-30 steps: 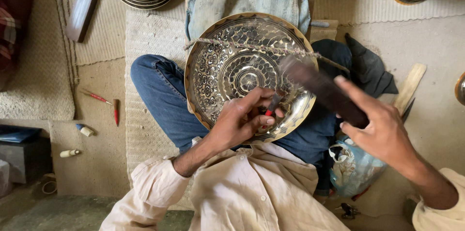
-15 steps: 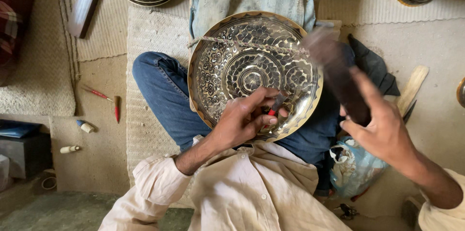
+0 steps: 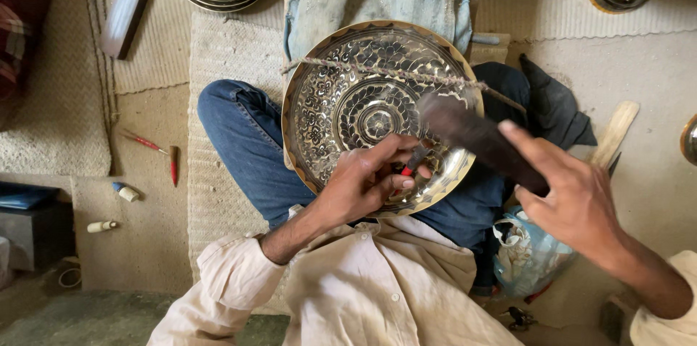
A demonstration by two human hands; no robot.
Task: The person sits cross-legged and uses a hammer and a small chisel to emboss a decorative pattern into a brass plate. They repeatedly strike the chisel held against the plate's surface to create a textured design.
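Two hands: left hand (image 3: 367, 182) pins red-handled chisel (image 3: 412, 164) inside engraved tray (image 3: 341, 92), right hand (image 3: 573, 201) grips mallet (image 3: 472, 135)

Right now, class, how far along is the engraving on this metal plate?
Done: pattern covers most of the plate. In hand: the left hand sets a red-handled chisel near the lower rim; the right hand swings a dark mallet. Left: apparently only that lower-rim patch.

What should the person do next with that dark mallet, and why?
Probably bring the mallet down onto the red-handled chisel. The left hand pinches the chisel with its tip on the engraved plate, and the right hand holds the mallet's head just above it, so a light tap looks due.
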